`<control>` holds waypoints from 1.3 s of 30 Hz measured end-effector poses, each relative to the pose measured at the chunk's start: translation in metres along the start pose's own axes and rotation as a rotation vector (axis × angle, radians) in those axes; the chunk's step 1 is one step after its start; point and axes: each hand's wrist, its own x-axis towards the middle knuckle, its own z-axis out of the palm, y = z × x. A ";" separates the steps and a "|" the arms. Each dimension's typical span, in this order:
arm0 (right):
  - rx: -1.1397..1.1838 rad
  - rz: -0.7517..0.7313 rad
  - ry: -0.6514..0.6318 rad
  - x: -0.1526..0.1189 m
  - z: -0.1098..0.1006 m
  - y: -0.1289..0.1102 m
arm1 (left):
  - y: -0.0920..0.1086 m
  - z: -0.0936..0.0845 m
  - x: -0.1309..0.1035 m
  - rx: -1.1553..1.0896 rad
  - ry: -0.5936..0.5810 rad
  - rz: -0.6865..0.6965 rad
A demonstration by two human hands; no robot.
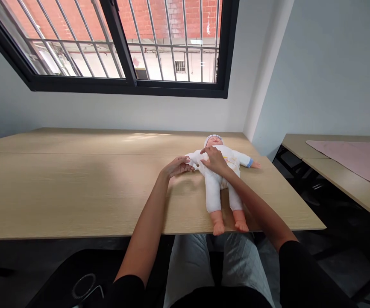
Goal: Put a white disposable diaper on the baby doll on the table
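A baby doll [213, 194] lies on its back on the wooden table [76, 192], dressed in a white outfit and a patterned white cap [213, 137]. Its feet reach the table's front edge, and one arm with a blue cuff [249, 163] stretches out to the right. My left hand [178, 166] is closed around the end of the doll's other sleeve [192, 161], whose tip is partly hidden by the fingers. Across the doll's chest lies my right hand [214, 159], with thumb and bent fingers apart, touching the white top.
A barred window [172, 51] with a dark frame is set in the wall behind the table. To the right, across a gap, stands a second table [332, 164] with a pink cloth [358, 160] on it. A black chair [76, 273] is at the lower left.
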 end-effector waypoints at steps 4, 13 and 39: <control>0.095 -0.150 -0.089 -0.010 -0.014 0.001 | 0.006 0.011 -0.003 0.010 -0.087 0.053; 0.112 -0.151 -0.093 -0.022 -0.013 0.012 | 0.017 0.057 -0.001 0.159 -0.096 0.137; 0.054 -0.001 0.007 -0.053 -0.010 0.034 | -0.014 0.121 0.010 0.731 0.369 0.457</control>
